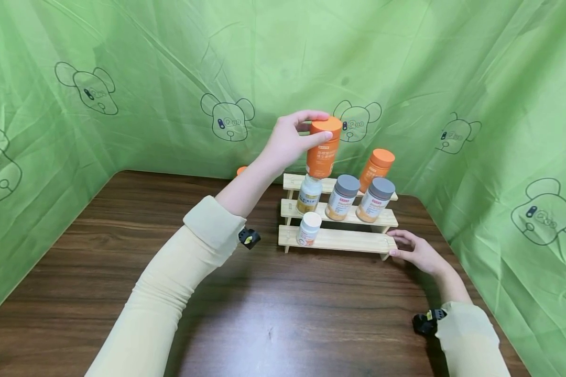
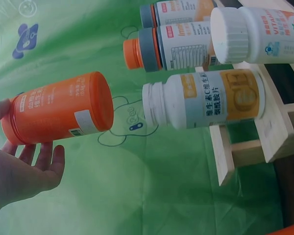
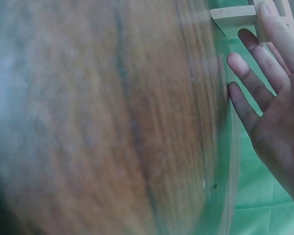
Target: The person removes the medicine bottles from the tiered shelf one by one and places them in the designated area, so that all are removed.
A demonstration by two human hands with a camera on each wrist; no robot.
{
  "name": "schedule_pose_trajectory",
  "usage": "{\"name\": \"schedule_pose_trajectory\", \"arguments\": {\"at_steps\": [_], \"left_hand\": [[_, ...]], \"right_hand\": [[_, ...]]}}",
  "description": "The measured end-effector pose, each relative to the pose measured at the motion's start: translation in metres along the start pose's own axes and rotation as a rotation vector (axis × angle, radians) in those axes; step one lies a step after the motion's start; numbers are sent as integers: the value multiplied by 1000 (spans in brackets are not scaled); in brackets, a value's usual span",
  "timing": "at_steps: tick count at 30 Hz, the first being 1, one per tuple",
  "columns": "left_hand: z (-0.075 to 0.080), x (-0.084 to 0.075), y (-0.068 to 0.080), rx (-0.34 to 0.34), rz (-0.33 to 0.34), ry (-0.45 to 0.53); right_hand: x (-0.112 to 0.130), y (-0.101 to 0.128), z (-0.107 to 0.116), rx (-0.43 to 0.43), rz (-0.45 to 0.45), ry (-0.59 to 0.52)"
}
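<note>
My left hand (image 1: 322, 125) grips an orange bottle (image 1: 322, 152) by its orange cap and holds it in the air above the left end of a three-step wooden rack (image 1: 344, 240). The left wrist view shows the same orange bottle (image 2: 59, 107) held at the cap end by my left hand (image 2: 24, 161). My right hand (image 1: 403, 245) lies with straight fingers against the right end of the rack's lowest step. In the right wrist view the right hand (image 3: 264, 93) has spread fingers, one tip touching the rack (image 3: 232, 14).
A second orange bottle (image 1: 376, 168) stands on the top step. The middle step holds two grey-capped bottles (image 1: 341, 196) and a white-capped bottle (image 1: 308, 193); a small white bottle (image 1: 308, 228) is on the bottom step. Green cloth (image 1: 122, 78) walls in the brown table (image 1: 264, 314).
</note>
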State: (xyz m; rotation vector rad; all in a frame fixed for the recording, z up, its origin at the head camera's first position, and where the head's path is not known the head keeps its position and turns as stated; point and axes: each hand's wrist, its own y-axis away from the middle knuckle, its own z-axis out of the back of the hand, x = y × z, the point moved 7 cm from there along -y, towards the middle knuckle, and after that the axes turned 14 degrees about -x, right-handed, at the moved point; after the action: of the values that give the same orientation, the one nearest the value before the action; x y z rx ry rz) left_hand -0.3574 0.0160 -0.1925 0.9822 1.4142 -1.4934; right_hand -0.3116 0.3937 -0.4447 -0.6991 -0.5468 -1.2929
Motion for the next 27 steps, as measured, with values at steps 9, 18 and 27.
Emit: {"name": "schedule_pose_trajectory", "arguments": {"at_steps": [9,18,27], "left_hand": [[24,-2,7,-30,-20,15],[43,-6,18,-33,-33,68],[63,-6,27,-7,-56,54]], "right_hand": [[0,1,-1,2,-5,-3],[2,1,0,6,-15,-22],[4,3,0,-10,-13,-38]]}}
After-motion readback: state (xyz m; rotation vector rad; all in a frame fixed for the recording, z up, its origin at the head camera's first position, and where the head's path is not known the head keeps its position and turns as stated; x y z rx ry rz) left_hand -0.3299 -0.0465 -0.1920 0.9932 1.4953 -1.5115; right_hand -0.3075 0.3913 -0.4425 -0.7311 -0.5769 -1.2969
